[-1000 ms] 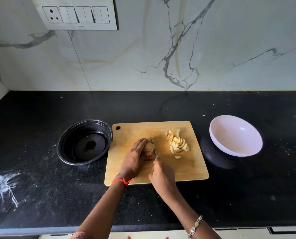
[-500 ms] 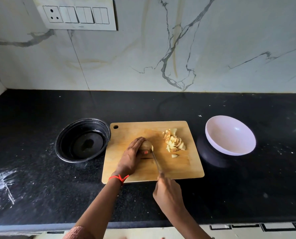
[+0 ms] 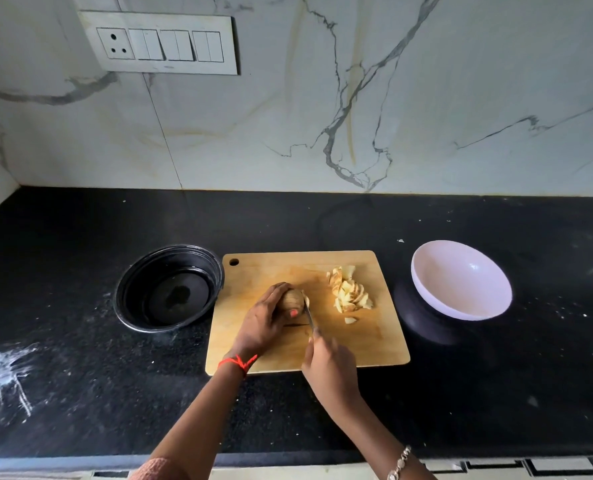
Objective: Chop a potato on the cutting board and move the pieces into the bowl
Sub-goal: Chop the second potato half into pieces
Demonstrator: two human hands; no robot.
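A wooden cutting board (image 3: 260,268) lies on the black counter. My left hand (image 3: 264,322) grips the brown remainder of the potato (image 3: 293,299) near the board's middle. My right hand (image 3: 329,368) holds a knife (image 3: 309,317) whose blade stands against the potato's right cut face. A pile of pale potato pieces (image 3: 348,292) sits on the board's right part, with one loose piece (image 3: 349,320) just in front of it. The white bowl (image 3: 461,280), tilted and with nothing in it, stands right of the board.
A black round container (image 3: 168,289) sits left of the board, touching its edge. White powder smears (image 3: 4,375) mark the counter at far left. A marble wall with a switch panel (image 3: 160,43) rises behind. The counter's front edge runs just below my forearms.
The knife went from upright in the potato to drawn back and low, then came forward again to the potato's cut face. My left hand kept its grip on the potato.
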